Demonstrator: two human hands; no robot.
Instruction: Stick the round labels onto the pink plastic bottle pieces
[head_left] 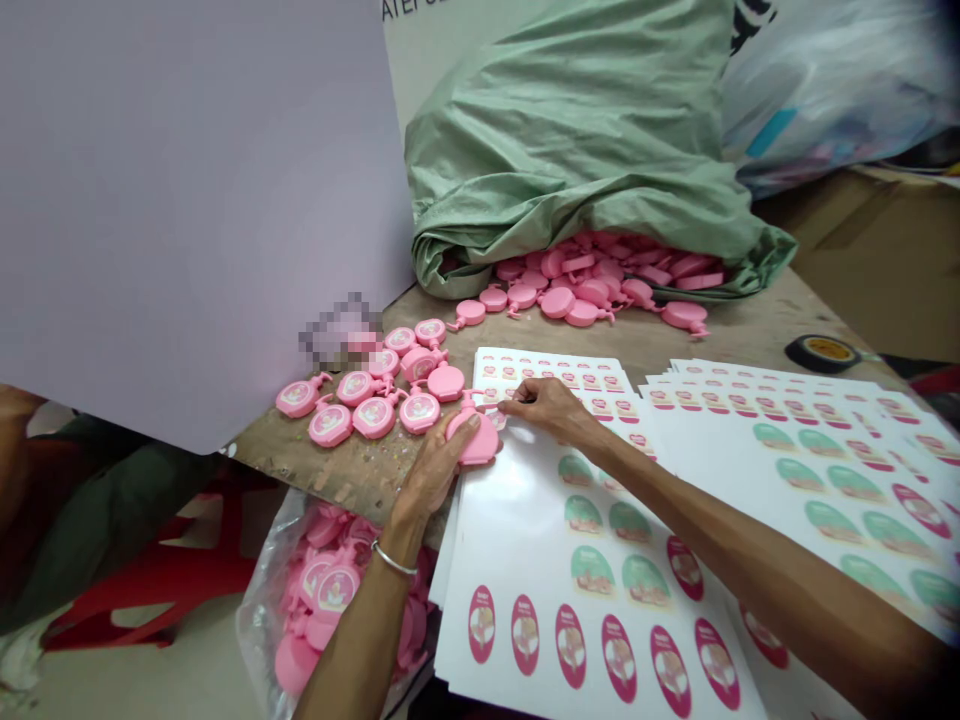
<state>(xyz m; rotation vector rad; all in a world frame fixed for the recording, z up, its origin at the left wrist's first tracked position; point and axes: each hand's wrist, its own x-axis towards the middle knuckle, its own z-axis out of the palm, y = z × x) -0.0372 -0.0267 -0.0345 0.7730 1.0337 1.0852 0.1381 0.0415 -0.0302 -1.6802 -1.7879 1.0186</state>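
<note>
My left hand [431, 472] is closed on a pink pump-bottle-shaped plastic piece [480, 442], held over the left edge of a stack of sticker sheets [517, 530]. My right hand [553, 408] pinches a small sticker [493, 415] between thumb and fingertips, close to the top right of that piece. The sheets carry green, oval pink and small heart-like printed stickers, with a bare white area where my hands are. Just left of the held piece lie several similar pink pieces [373, 416], most with a round label on their face.
A green sack [577, 130] spills more pink pieces [592, 290] onto the wooden table [360, 470]. A second sheet stack [705, 450] lies to the right, with black tape [823, 352] behind it. Below the table edge hangs a clear bag [262, 600] of labelled pieces. A grey panel [187, 200] stands left.
</note>
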